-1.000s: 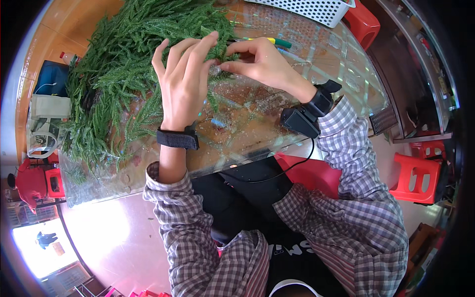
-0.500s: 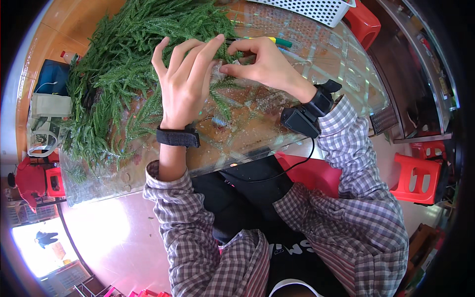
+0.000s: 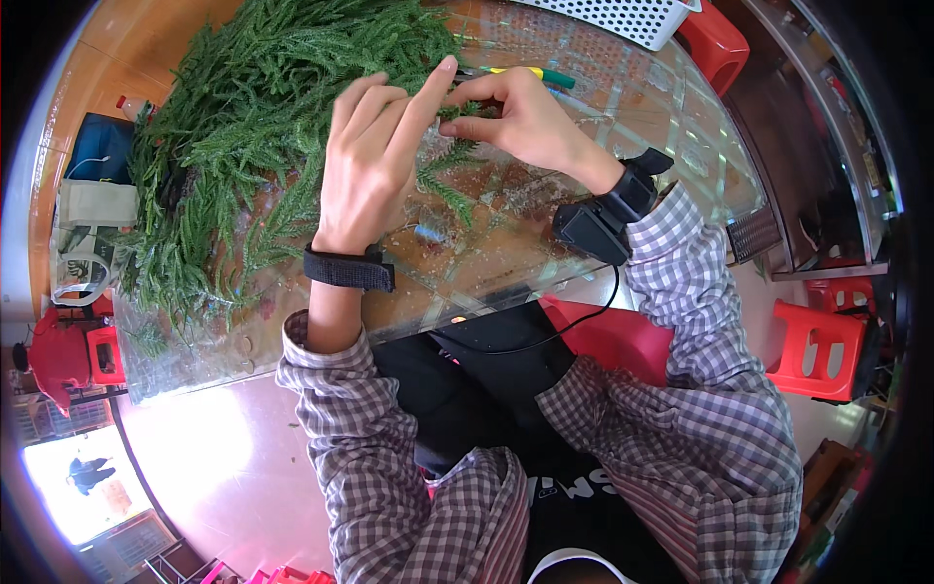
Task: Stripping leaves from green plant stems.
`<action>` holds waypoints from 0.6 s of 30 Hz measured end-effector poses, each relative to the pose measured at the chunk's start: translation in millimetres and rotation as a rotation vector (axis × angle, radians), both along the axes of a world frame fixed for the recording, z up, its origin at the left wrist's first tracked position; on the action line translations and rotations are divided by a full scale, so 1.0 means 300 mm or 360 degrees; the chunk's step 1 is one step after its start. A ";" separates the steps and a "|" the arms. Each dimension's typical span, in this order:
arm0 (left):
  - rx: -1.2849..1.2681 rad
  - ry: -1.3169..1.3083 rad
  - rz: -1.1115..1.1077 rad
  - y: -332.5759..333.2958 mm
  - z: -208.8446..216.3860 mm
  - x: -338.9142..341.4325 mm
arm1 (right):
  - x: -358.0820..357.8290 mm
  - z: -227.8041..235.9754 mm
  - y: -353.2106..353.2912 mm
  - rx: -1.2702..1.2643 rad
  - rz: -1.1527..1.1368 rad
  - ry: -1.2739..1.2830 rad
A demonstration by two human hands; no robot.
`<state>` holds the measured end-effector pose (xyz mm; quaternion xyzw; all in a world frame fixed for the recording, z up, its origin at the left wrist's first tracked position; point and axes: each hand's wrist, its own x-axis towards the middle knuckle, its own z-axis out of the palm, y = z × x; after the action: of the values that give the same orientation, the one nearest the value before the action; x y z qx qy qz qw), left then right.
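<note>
— Two hands are up above the glass worktop (image 3: 545, 253), yes? Tell me what you see of mine.

— Yes, both of your hands are raised over it. Your left hand (image 3: 375, 165) has the fingers stretched and loose, not closed; the index finger points up and its tip touches the small green sprig (image 3: 459, 110). Your right hand (image 3: 520, 122) is pinched on that same sprig, thumb against the fingertips.

— So where is the sprig exactly?

— It is between your two hands, held above the worktop, near the far side. One more loose twig (image 3: 443, 180) hangs or lies just under your hands; I cannot tell if it is joined to the sprig.

— And the rest of the greenery?

— You have a big pile of green conifer branches (image 3: 243, 117) to your left, covering much of the worktop. It reaches close to your left hand.

— Anything else near me?

— Behind your right hand lies a green and yellow tool (image 3: 540, 75), partly hidden. A white plastic basket (image 3: 623, 18) stands at the far edge. You wear a black band (image 3: 348, 270) on the left wrist and a black device (image 3: 603, 219) with a cable on the right wrist. Red stools (image 3: 822, 336) stand on the floor at your right.
</note>
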<state>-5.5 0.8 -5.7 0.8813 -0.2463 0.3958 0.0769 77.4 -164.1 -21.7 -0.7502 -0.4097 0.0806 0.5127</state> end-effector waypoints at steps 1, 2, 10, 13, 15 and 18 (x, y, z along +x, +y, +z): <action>-0.0039 0.0020 -0.0053 0.001 -0.002 0.001 | 0.002 -0.005 0.001 0.0002 0.0005 -0.0015; -0.0042 0.0020 -0.0053 0.002 -0.004 0.001 | 0.005 -0.013 0.002 0.0000 0.0005 -0.0015; -0.0511 0.0525 -0.0202 0.019 -0.010 -0.013 | 0.046 -0.019 -0.004 0.0008 0.0198 -0.0621; -0.0695 0.0845 -0.0267 0.064 -0.024 0.011 | 0.046 -0.004 -0.003 -0.0208 0.0299 -0.0724; -0.0775 0.0932 -0.0320 0.077 -0.031 0.024 | 0.057 -0.009 -0.002 -0.0183 0.0356 -0.0759; -0.0923 0.1104 -0.0432 0.097 -0.037 0.029 | 0.062 -0.011 -0.005 -0.0120 0.0461 -0.0834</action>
<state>3.4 29.8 -16.8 0.8636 -0.1982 0.1170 0.4486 96.0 -165.6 -25.0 -0.6977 -0.6275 -0.0282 0.3445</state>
